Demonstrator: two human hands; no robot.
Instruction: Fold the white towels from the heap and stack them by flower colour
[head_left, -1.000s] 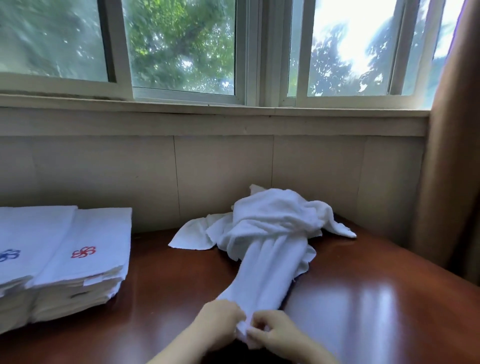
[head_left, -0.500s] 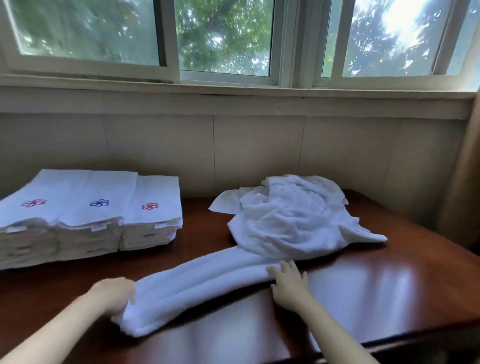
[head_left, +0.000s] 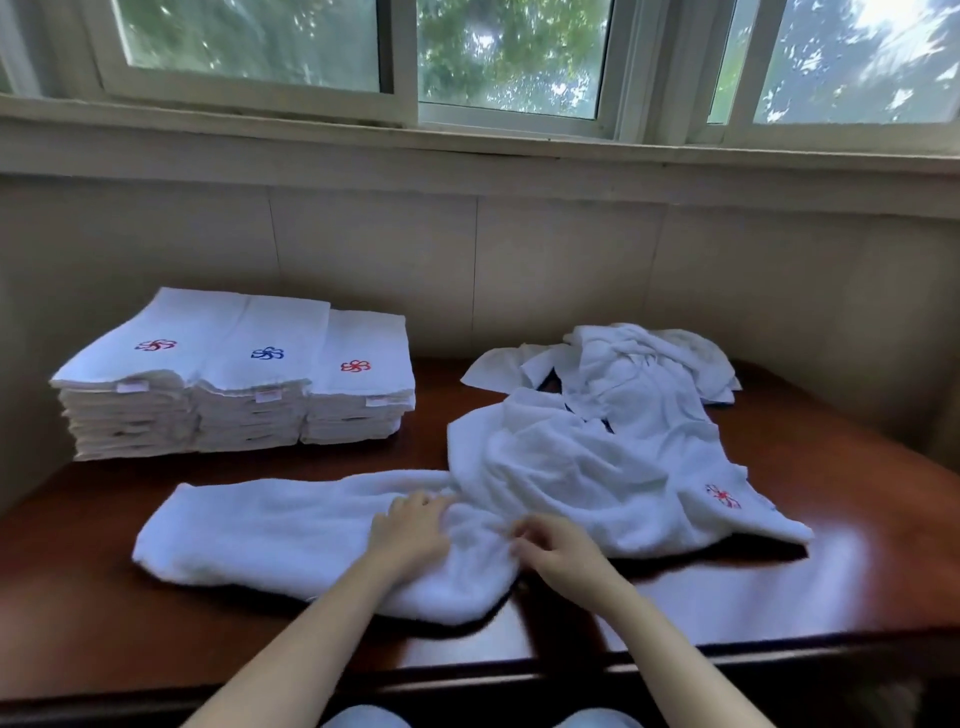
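- Both hands have come together on the towel since half a second ago, when the left one was out at its far left end and the right lay flat near its middle.
- Left hand (head_left: 413, 530) lies palm down on the long towel (head_left: 291, 535), fingers spread loosely and pressing into the cloth.
- Right hand (head_left: 558, 553) sits just beside it, fingers curled and bunching a fold of the same towel; whether it truly pinches the cloth, I cannot tell for sure.
- That towel stretches in a rumpled band along the front edge of the table (head_left: 857, 561), its left end flat and its right end running under the heap.
- Behind and to the right of the hands, the heap (head_left: 613, 447) of unfolded white towels sprawls from mid-table toward the back right corner, and a red flower (head_left: 723, 496) shows on a flap near its front right side.
- At the back left corner stand three stacks of folded towels, touching side by side.
- Left stack (head_left: 135, 395) shows a dark red flower on top, the middle stack (head_left: 260, 389) a blue flower, and the right stack (head_left: 358, 389), lower than the other two, a bright red flower.
- Beyond the table rise a pale panelled wall (head_left: 561, 270) and a window (head_left: 498, 57) full of green leaves.
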